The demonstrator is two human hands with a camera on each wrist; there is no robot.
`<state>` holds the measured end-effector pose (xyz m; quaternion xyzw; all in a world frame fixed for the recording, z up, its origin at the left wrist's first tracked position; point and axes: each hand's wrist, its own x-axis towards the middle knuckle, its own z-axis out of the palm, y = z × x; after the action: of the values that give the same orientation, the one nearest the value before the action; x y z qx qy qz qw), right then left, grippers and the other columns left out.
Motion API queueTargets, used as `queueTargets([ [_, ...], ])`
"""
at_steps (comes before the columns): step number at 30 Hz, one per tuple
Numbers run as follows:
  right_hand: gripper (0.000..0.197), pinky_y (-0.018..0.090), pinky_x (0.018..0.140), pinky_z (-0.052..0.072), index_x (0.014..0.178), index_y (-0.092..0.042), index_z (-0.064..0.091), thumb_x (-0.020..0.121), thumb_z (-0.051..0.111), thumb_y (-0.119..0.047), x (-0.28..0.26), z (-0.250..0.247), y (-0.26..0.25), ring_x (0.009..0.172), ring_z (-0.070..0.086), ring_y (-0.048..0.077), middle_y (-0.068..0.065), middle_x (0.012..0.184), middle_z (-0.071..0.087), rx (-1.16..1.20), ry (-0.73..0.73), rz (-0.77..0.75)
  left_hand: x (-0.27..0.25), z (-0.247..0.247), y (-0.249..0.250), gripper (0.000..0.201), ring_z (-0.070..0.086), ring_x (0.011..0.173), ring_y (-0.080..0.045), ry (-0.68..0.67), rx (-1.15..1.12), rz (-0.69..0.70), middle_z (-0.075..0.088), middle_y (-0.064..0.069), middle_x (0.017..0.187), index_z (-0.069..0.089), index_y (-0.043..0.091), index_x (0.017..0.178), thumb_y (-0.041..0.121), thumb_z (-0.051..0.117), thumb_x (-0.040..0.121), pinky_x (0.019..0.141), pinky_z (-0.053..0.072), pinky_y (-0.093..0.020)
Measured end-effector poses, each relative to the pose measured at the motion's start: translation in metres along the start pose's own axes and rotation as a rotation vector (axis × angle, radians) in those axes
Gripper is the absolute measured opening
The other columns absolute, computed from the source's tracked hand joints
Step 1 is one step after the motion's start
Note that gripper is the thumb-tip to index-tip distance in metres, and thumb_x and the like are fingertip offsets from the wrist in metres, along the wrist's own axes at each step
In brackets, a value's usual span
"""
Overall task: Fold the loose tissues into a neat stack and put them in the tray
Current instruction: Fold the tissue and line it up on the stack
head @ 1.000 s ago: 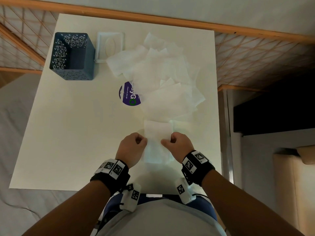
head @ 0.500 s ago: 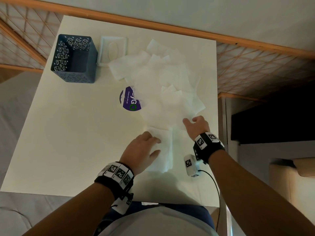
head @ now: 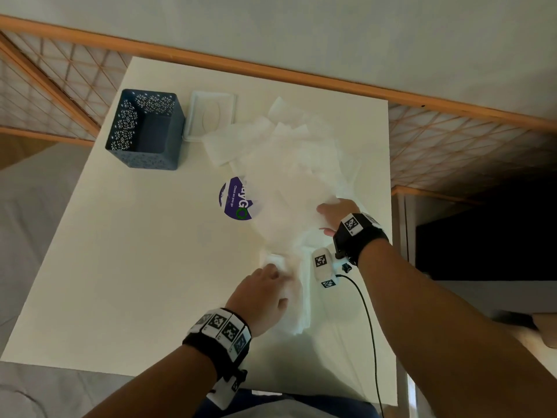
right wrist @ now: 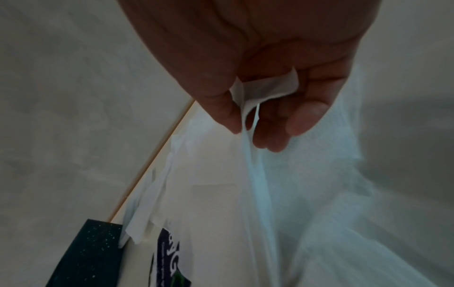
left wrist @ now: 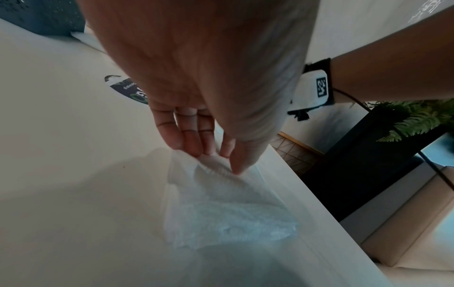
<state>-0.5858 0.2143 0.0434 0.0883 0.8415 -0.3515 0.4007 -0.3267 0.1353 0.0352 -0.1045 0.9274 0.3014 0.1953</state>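
White tissue paper, three lots on a white table (head: 120,267). Folded stack (head: 297,297): near edge, long axis running away from the person, left hand (head: 259,294) resting on it with fingers (left wrist: 194,141) straight, thumb tip touching the top sheet. Loose tissues (head: 289,164): heaped beyond the stack. Pulled sheet (right wrist: 255,174): right hand (head: 334,214) pinches its corner between thumb and fingertips; it lies nearer that hand. Blue tray (head: 144,128): far left, well apart. Right wrist view alone shows the pinch; head view alone shows the tray's opening.
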Motion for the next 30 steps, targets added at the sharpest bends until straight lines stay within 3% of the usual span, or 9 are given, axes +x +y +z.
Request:
queueTargets([
  [4,0.042,0.023,0.055,0.057,0.136,-0.007,0.057,0.096,0.065,-0.016,0.008,-0.006,-0.023,0.071,0.065,0.016,0.002,0.099,0.064,0.070,0.046,-0.040,-0.001,0.000,0.000,0.046,0.054,0.111,-0.024,-0.006,-0.023,-0.012,0.047,0.002,0.131,0.051,0.033,0.146,0.033,0.054,0.100,0.093,0.048,-0.034],
  [7,0.033,0.040,0.081,0.065,0.127,-0.007,0.061,0.097,0.064,-0.018,0.011,-0.012,-0.032,0.076,0.067,0.022,0.006,0.102,0.066,0.116,0.075,-0.066,-0.001,0.001,-0.003,0.046,0.054,0.111,-0.023,-0.009,-0.038,-0.008,0.047,0.003,0.132,0.051,0.033,0.145,0.033,0.053,0.099,0.093,0.048,-0.033],
  [9,0.028,0.047,0.086,0.064,0.121,-0.009,0.064,0.097,0.066,-0.023,0.014,-0.017,-0.035,0.075,0.067,0.023,0.008,0.105,0.069,0.115,0.107,-0.084,0.000,0.001,-0.004,0.045,0.055,0.111,-0.023,-0.011,-0.046,-0.006,0.047,0.004,0.133,0.052,0.034,0.143,0.032,0.052,0.099,0.093,0.048,-0.033],
  [14,0.060,0.049,0.084,0.064,0.141,-0.008,0.053,0.094,0.069,-0.042,0.016,-0.028,-0.033,0.075,0.070,0.027,0.000,0.092,0.060,0.029,0.157,-0.088,0.001,-0.002,-0.004,0.045,0.056,0.112,-0.022,-0.026,-0.051,0.001,0.047,0.005,0.135,0.052,0.036,0.145,0.034,0.052,0.100,0.095,0.048,-0.033],
  [18,0.041,0.041,0.078,0.064,0.128,-0.005,0.057,0.094,0.069,-0.027,0.011,-0.033,-0.020,0.084,0.073,0.027,0.009,0.091,0.067,0.111,0.128,-0.061,0.002,-0.011,-0.002,0.041,0.063,0.109,-0.024,-0.020,-0.072,-0.002,0.053,0.003,0.128,0.058,0.031,0.141,0.037,0.052,0.100,0.093,0.050,-0.036],
  [21,0.032,0.029,0.061,0.056,0.124,-0.006,0.061,0.094,0.067,-0.014,0.009,-0.031,-0.009,0.077,0.070,0.018,0.010,0.098,0.072,0.138,0.102,-0.086,0.002,-0.024,0.001,0.032,0.059,0.085,-0.004,0.090,-0.160,-0.005,0.060,0.010,0.115,0.064,0.028,0.130,0.041,0.054,0.102,0.085,0.047,-0.023],
  [23,0.026,0.029,0.064,0.056,0.119,-0.007,0.064,0.094,0.067,-0.014,0.005,-0.029,-0.002,0.079,0.071,0.018,0.011,0.101,0.073,0.166,0.091,-0.132,0.006,-0.035,0.005,0.023,0.055,0.075,0.003,0.185,-0.228,-0.027,0.062,0.017,0.106,0.067,0.031,0.121,0.040,0.056,0.103,0.078,0.040,-0.011],
  [27,0.017,0.034,0.080,0.062,0.111,-0.009,0.068,0.095,0.065,-0.016,-0.015,-0.025,0.010,0.089,0.074,0.020,0.011,0.105,0.074,0.286,0.053,-0.246,0.031,-0.059,0.015,0.014,0.060,0.081,0.002,0.337,-0.427,-0.094,0.064,0.019,0.098,0.066,0.034,0.113,0.037,0.061,0.101,0.079,0.047,-0.019],
  [30,0.011,0.038,0.087,0.063,0.106,-0.011,0.071,0.097,0.065,-0.014,-0.031,-0.021,0.014,0.094,0.072,0.021,0.011,0.104,0.073,0.395,0.000,-0.297,0.055,-0.072,0.022,0.032,0.061,0.101,0.004,0.426,-0.574,-0.092,0.062,0.016,0.119,0.059,0.028,0.129,0.039,0.067,0.099,0.089,0.051,-0.023],
])
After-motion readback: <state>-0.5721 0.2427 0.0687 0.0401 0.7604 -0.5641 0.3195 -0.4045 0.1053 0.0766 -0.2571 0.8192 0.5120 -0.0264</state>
